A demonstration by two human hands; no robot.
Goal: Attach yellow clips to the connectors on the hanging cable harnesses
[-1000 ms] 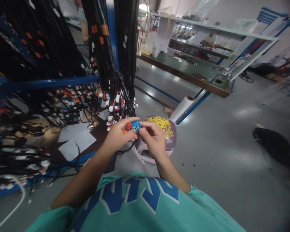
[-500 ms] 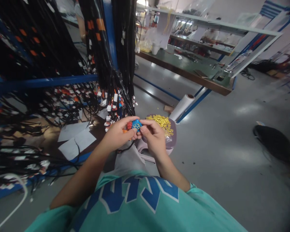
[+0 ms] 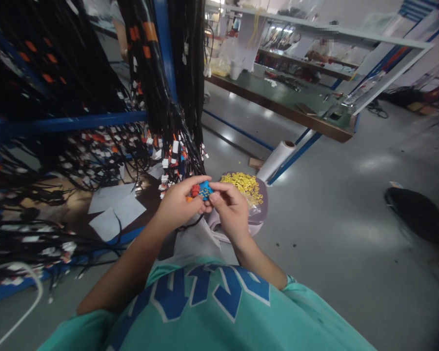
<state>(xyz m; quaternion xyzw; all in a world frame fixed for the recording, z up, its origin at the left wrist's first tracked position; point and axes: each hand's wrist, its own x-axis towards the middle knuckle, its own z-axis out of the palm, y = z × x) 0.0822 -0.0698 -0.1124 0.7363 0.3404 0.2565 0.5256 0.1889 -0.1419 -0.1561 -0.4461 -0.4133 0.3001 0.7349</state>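
Observation:
Low in front of my shirt, both my hands meet around a blue plastic connector (image 3: 205,190). My left hand (image 3: 178,204) is closed on it from the left, thumb below and forefinger along its top. A red connector (image 3: 195,190) sits against its left side, and a bit of orange shows under it by my left fingers. Small yellow parts show on the blue face. My right hand (image 3: 231,207) pinches the connector's right end between thumb and fingers; any small piece between those fingertips is hidden. A black cable (image 3: 192,223) runs below my left hand.
Just beyond my right hand, a mauve stool (image 3: 262,209) bears a heap of yellow clips (image 3: 243,186). Black wire harnesses (image 3: 185,97) hang from a blue rack at the left. A white roll (image 3: 277,162) leans by the green-topped workbench (image 3: 289,100). Other people are in the background.
My hands stay together on the blue connector, with only a slight shift of the right hand to the left. The connector's face is turned a little, and its yellow parts look less bright.

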